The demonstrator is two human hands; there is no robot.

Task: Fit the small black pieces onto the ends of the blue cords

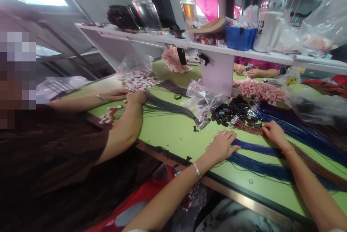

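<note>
My left hand [222, 146] lies with its fingers stretched out over the terminal ends of blue wire bundles [255, 162], thumb apart. My right hand [275, 135] has its fingertips drawn together at a brown wire bundle [251, 128]; whatever lies between them is too small to make out. A small round yellowish piece [262, 124] shows at those fingertips. Just beyond, black plastic connector housings [230, 111] lie in a loose pile, with silvery terminals [234, 121] at the brown wires' ends. More blue wires [306, 130] run behind my right hand.
A co-worker at left handles grey wires [170, 107] beside red-and-white connectors [138, 80]. Pink-and-white connectors [261, 89] are heaped under the shelf [168, 39], which bears a glass mug [148, 13], a blue bin [240, 38] and a white pitcher [267, 31]. Another person's hands are across the table [173, 138].
</note>
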